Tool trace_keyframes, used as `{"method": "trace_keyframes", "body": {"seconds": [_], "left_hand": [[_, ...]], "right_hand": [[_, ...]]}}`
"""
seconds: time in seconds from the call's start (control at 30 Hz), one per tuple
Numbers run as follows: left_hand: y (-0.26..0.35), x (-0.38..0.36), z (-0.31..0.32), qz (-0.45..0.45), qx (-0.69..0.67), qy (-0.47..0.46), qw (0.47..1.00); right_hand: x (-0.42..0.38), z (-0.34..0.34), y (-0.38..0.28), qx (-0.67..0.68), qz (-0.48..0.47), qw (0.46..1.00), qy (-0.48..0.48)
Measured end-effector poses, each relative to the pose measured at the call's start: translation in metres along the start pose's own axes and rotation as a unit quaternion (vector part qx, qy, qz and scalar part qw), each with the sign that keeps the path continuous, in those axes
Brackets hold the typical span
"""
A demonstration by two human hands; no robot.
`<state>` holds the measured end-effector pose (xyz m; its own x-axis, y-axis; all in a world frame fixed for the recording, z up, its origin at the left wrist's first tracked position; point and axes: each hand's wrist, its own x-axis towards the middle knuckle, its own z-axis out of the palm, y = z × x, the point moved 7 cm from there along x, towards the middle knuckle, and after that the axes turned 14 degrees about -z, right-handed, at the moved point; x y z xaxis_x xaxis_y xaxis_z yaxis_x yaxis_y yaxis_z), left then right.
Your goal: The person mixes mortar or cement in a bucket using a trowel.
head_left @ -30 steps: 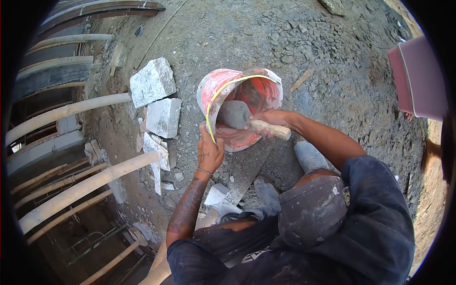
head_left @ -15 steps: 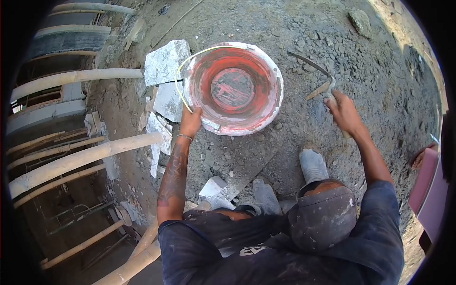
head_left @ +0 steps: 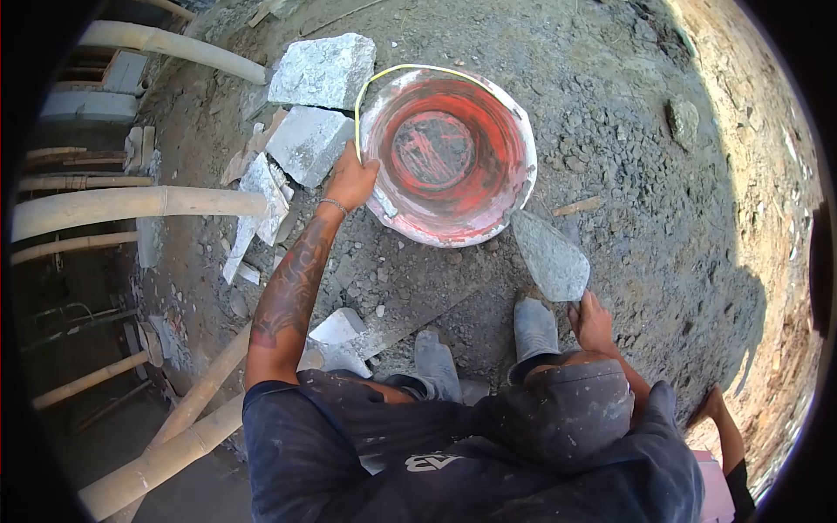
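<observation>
A mortar-smeared bucket (head_left: 501,187) with a red inside stands tilted with its mouth toward me, a dark crust at the bottom. My left hand (head_left: 351,180) is closed at its left rim, around the yellowish wire handle (head_left: 359,105) that arcs over the upper edge. In my right hand (head_left: 594,323) is a trowel (head_left: 551,259), its grip mostly hidden by the fingers. The broad grey blade faces up, and its tip points at the lower right rim of the bucket, close to it or touching.
Broken white blocks (head_left: 321,71) lie left of the bucket, with smaller pieces (head_left: 338,327) near my boots (head_left: 438,366). Bamboo poles (head_left: 139,202) cross the left side. A wood scrap (head_left: 578,206) rests on the rough soil. Another person's arm (head_left: 725,423) shows at lower right.
The trowel has swung down and left to the bucket's rim, its blade turning from edge-on to flat. My left hand stays on the bucket, and the camera view has shifted.
</observation>
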<state>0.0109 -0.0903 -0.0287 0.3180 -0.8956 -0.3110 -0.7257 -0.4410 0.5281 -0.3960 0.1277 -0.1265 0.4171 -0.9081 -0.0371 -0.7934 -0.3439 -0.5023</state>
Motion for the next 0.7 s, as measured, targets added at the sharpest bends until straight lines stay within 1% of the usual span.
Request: {"method": "trace_keyframes", "body": {"seconds": [0.07, 0.1, 0.17, 0.2, 0.23, 0.27, 0.3, 0.33, 0.37, 0.43, 0.5, 0.53, 0.6, 0.63, 0.67, 0.7], "left_hand": [[-0.006, 0.007, 0.003, -0.007, -0.005, -0.011, 1.0], [-0.006, 0.015, 0.0, -0.006, -0.014, -0.004, 1.0], [0.004, 0.02, 0.008, 0.056, -0.029, -0.021, 0.998], [0.009, 0.016, 0.009, 0.06, -0.027, -0.029, 0.997], [0.018, 0.012, 0.009, 0.053, -0.003, -0.038, 0.998], [0.025, 0.009, 0.009, 0.046, 0.021, -0.043, 0.998], [0.03, 0.005, 0.009, 0.053, 0.024, -0.042, 0.997], [0.032, -0.001, 0.009, 0.066, 0.032, -0.044, 0.996], [0.035, -0.007, 0.012, 0.077, 0.038, -0.046, 0.995], [0.032, -0.008, 0.013, 0.059, 0.068, -0.048, 0.995], [0.031, -0.009, 0.012, 0.081, 0.047, -0.027, 0.995], [0.032, -0.01, 0.013, 0.085, 0.035, -0.039, 0.995], [0.031, -0.01, 0.011, 0.074, 0.038, -0.04, 0.996], [0.031, -0.01, 0.011, 0.076, 0.042, -0.043, 0.995], [0.033, -0.009, 0.01, 0.062, 0.043, -0.044, 0.996], [0.042, -0.003, 0.009, 0.069, 0.036, -0.042, 0.996]], "right_hand": [[-0.034, -0.008, 0.004, 0.05, 0.076, 0.996, -0.011], [-0.023, -0.017, 0.0, 0.041, 0.069, 0.997, -0.009], [-0.001, -0.043, -0.021, 0.141, 0.121, 0.982, 0.029], [0.03, -0.057, -0.041, 0.122, 0.065, 0.99, 0.024], [0.062, -0.062, -0.054, 0.116, 0.042, 0.992, -0.007], [0.096, -0.066, -0.069, 0.113, -0.03, 0.993, 0.001], [0.131, -0.065, -0.083, 0.124, -0.071, 0.99, -0.009], [0.164, -0.057, -0.089, 0.141, -0.122, 0.983, 0.003], [0.198, -0.04, -0.087, 0.125, -0.118, 0.985, 0.02], [0.237, -0.019, -0.096, 0.114, -0.12, 0.985, 0.041], [0.247, 0.009, -0.101, 0.082, -0.063, 0.988, -0.114], [0.249, 0.007, -0.101, 0.082, -0.065, 0.988, -0.112], [0.231, 0.011, -0.101, 0.067, -0.056, 0.981, -0.171], [0.222, 0.008, -0.099, 0.07, -0.055, 0.981, -0.172], [0.217, 0.003, -0.094, 0.041, -0.09, 0.971, -0.22], [0.209, 0.0, -0.089, 0.008, -0.122, 0.955, -0.271]]}}
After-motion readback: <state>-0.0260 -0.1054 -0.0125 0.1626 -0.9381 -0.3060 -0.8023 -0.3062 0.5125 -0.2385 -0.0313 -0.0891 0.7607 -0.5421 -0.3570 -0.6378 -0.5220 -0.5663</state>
